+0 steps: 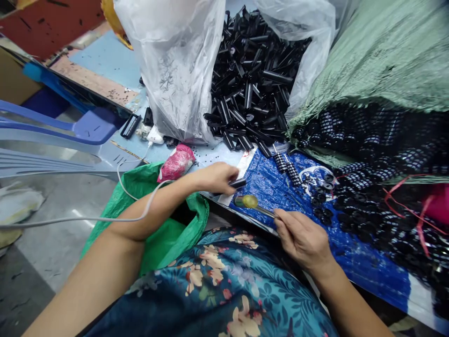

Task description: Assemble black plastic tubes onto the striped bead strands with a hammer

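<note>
A slim black piece [240, 183] is held in the left grip [220, 178], the fingers closed around it above the front edge of the worktop [206, 157]; one end is left showing past the fingertips. A thin metal rod with a rounded yellow end [264, 211] is pinched in the right grip [304, 238], closed between thumb and fingers, its yellow end pointed toward the black piece; whether the two touch cannot be told. Beneath them, part of the worktop is covered by a blue sheet [261, 180], on which black ridged rollers [293, 173] are laid. Behind, loose black tubes [249, 96] are heaped beside a white plastic bag [175, 70]. More rollers are spilled from a pale green sack [372, 61] at the right. A pink bundle [176, 162] is set near the left forearm, over which a white cable [87, 219] is draped.
</note>
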Tool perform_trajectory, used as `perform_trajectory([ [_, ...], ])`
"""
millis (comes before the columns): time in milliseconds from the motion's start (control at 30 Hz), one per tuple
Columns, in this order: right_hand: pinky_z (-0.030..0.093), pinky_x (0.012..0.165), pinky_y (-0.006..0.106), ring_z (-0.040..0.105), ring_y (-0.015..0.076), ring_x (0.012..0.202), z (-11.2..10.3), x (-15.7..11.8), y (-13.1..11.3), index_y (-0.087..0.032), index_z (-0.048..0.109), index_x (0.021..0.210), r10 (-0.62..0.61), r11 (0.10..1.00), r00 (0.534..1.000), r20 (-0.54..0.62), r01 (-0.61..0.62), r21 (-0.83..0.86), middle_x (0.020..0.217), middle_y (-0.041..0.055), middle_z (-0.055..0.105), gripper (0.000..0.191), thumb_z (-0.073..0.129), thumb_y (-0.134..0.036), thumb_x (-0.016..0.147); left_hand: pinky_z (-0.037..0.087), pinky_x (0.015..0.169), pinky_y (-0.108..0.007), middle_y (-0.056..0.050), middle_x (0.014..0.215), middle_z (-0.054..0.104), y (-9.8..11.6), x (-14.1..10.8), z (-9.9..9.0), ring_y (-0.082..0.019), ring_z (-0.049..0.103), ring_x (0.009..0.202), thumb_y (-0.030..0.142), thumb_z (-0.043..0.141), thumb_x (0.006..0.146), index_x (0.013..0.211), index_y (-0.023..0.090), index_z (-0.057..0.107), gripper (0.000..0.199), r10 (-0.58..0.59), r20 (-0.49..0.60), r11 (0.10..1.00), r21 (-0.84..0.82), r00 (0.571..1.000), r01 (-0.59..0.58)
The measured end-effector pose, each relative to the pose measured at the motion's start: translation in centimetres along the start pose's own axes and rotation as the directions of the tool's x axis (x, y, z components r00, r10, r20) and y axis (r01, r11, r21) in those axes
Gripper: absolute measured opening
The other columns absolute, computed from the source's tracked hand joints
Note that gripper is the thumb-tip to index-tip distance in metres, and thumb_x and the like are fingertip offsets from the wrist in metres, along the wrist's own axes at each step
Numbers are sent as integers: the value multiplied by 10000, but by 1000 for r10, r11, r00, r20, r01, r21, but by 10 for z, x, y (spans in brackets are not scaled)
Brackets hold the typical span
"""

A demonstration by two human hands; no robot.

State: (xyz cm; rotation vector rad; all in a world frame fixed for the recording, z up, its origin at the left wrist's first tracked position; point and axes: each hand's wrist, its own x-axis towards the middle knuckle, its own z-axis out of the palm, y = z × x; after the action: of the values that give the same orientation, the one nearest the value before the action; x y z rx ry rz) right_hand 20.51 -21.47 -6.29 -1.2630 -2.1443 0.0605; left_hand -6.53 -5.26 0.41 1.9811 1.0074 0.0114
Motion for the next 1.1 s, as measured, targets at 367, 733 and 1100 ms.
perform_trajectory([
  [367, 546, 798, 376, 668, 235, 918, 11, 13, 8, -188, 705, 1059, 133, 983, 990, 47, -126, -130, 1013, 98, 725, 211, 642, -353, 942, 395, 904, -418, -146, 1051, 628, -35, 33, -23, -294, 521, 1053, 128, 495, 873, 968, 171, 685, 217, 221, -448, 821, 565, 866, 82],
  [733, 523, 657, 321, 652, 179, 651, -72, -14, 92, -197, 638, 1056, 652, 703, 618, -440, -710, 44, 839, 59, 723, 305, 497, -455, 974, 397, 726, -359, -61, 682, 562, -31, 45, 12, -226, 511, 697, 314, 546, 865, 888, 234, 695, 171, 361, -492, 869, 485, 792, -95],
  [1100, 486, 895, 494, 651, 323, 869, -100, 41, 201, -117, 543, 1195, 775, 454, 478, -413, -876, -163, 862, 147, 712, 460, 620, -365, 816, 308, 567, -279, 2, 551, 510, -20, 36, 32, -155, 454, 560, 469, 611, 802, 605, 206, 524, 340, -130, -596, 988, -15, 792, 151],
])
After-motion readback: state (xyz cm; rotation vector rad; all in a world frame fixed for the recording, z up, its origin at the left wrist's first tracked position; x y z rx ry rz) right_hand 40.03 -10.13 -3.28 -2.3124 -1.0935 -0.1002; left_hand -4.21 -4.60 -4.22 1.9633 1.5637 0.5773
